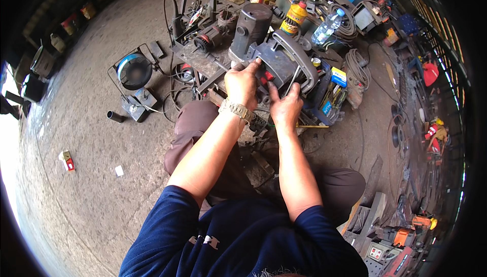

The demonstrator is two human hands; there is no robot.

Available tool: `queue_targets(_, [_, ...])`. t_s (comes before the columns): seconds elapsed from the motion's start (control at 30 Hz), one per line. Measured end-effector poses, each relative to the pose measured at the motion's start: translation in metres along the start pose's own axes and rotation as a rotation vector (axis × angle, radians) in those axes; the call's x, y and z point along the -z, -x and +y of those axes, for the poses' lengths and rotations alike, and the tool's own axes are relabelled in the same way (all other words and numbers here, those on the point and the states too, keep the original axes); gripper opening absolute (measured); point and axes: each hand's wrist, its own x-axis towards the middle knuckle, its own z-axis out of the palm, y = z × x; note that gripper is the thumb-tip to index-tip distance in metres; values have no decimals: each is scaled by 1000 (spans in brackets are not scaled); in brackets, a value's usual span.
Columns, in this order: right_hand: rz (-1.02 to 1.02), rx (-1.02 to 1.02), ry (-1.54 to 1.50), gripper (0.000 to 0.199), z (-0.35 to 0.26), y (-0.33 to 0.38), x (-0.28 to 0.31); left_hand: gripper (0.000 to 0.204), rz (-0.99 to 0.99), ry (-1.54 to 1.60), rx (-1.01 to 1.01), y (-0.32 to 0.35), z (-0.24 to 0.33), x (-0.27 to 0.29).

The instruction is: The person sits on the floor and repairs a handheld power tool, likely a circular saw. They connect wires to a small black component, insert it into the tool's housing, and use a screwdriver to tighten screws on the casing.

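A grey power tool with a cylindrical motor housing and a large curved handle rests on a metal work stand. My left hand is closed on the near edge of the tool's body, its forefinger pressed against the casing. Close to the fingertips of both hands, a red part shows inside the body. Beneath the handle, my right hand is closed, with a thin pale metal rod rising between thumb and fingers. The rod's lower end is hidden by the hand.
A yellow bottle and a clear water bottle stand behind the tool. Small boxes fill a blue tray at the right. A fan stands on the floor at the left. Coiled cable lies further right.
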Motion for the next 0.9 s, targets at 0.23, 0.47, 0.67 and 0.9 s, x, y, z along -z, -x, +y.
queue_targets(0.23, [-33, 40, -14, 54, 5, -1, 1, 10, -93, 48, 120, -18, -2, 15])
queue_targets(0.47, [-188, -19, 23, 44, -5, 12, 44, 11, -71, 32, 73, -14, -3, 15])
queue_targets(0.67, [-632, -295, -705, 34, -43, 18, 103, 11, -73, 75, 107, -11, 0, 16])
queue_targets(0.9, [-884, -533, -846, 35, -91, 3, 88, 12, -135, 135, 130, -15, -3, 20])
